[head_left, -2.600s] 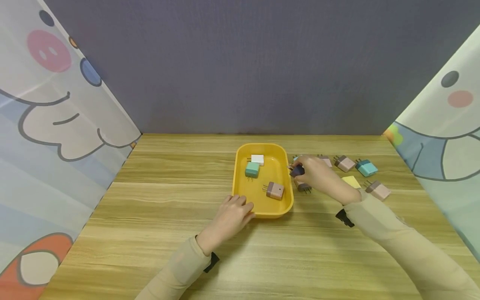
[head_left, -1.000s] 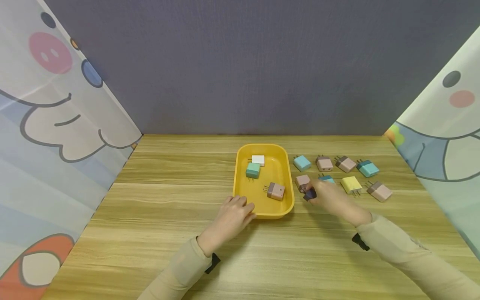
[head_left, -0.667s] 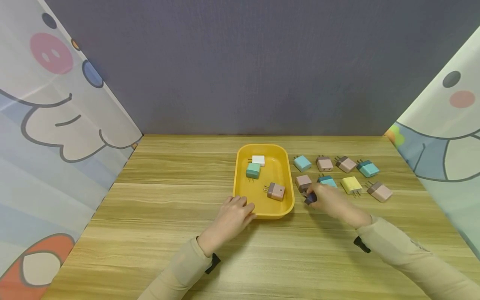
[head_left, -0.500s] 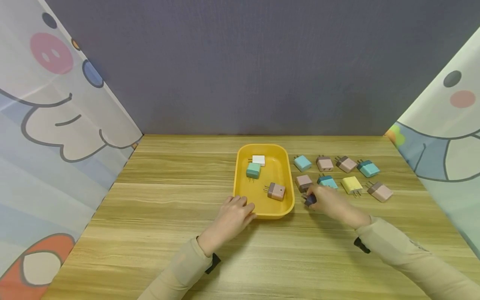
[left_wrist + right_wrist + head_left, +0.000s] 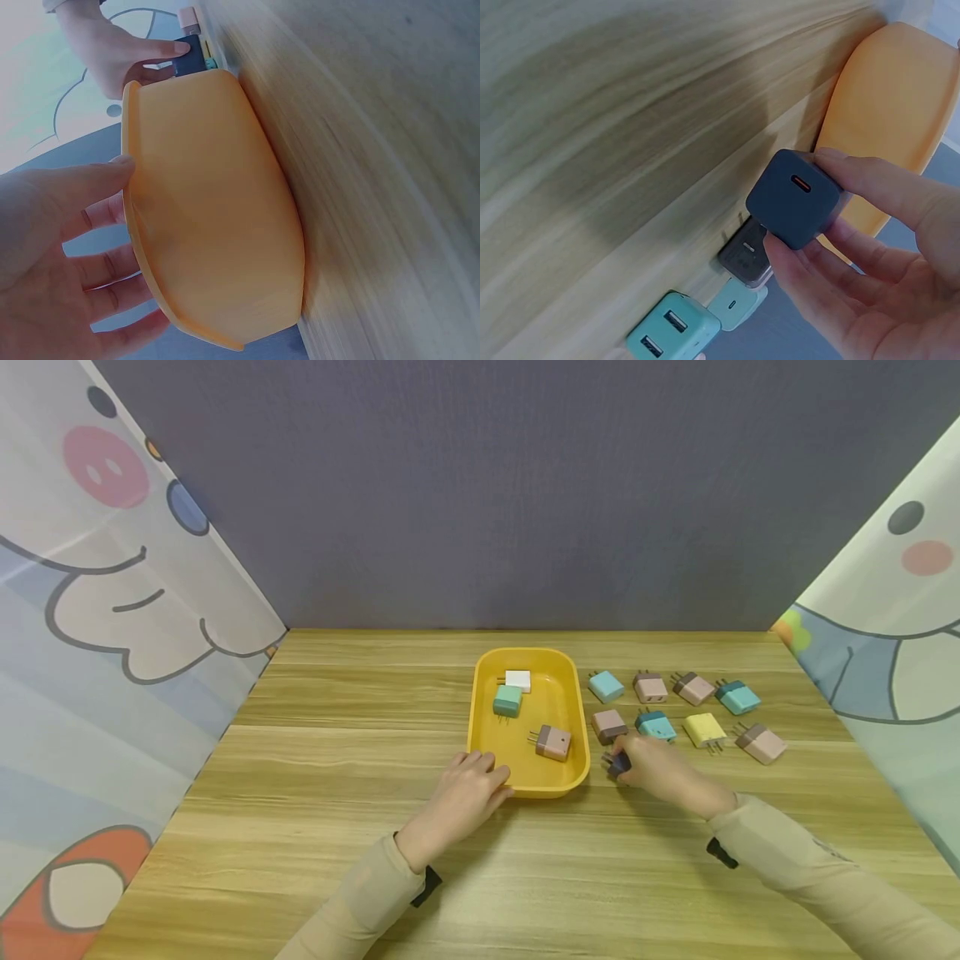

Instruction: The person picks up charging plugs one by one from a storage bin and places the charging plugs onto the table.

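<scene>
My right hand point(image 5: 663, 772) pinches a dark navy wall charger point(image 5: 618, 766) between thumb and fingers, low over the table just right of the yellow tray point(image 5: 480, 693). In the right wrist view, the charger point(image 5: 791, 199) shows a single USB-C port facing the camera. Whether it touches the table is hard to tell. My left hand point(image 5: 463, 793) grips the tray's near-left corner, thumb outside the rim and fingers behind it in the left wrist view. Inside the tray lie a white charger point(image 5: 518, 681), a green charger point(image 5: 507, 701) and a pink-and-brown charger point(image 5: 554, 742).
Right of the tray, two rows of chargers lie on the wooden table point(image 5: 360, 718). Among them are a pink one point(image 5: 609, 726), a light blue one point(image 5: 606, 687), a yellow one point(image 5: 703, 730) and a teal one point(image 5: 656, 727). A grey panel point(image 5: 525, 493) stands behind.
From the tray's right rim, my right hand has moved the navy charger right and nearer, to just in front of the pink charger. During the last half second it shifts only slightly. The left hand stays put.
</scene>
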A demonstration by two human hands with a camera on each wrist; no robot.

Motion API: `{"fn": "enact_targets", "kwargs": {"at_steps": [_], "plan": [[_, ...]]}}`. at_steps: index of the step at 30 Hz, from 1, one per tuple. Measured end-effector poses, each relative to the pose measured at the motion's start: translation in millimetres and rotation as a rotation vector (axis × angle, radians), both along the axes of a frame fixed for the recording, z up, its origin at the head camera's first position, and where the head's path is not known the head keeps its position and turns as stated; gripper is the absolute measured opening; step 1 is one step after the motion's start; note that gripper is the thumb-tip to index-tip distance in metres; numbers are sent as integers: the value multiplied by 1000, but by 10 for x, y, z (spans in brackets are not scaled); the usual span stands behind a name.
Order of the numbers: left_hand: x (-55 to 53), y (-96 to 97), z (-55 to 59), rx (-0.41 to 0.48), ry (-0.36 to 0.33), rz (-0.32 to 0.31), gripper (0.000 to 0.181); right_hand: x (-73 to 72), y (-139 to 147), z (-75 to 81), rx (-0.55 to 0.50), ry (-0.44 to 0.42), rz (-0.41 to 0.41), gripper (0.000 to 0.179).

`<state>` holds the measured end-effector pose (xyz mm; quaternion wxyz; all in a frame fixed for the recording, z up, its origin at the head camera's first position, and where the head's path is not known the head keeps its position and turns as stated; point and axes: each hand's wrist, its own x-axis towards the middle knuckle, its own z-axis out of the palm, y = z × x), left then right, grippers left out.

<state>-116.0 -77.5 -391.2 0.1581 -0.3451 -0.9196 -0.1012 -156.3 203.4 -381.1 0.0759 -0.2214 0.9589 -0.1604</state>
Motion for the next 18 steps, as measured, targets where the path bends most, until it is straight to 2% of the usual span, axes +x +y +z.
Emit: {"fn": "enact_targets", "kwargs": {"at_steps": [18], "plan": [[5,6,12,-5,-7,7,13,-14,-30,-55,30,-3,6,28]]}}
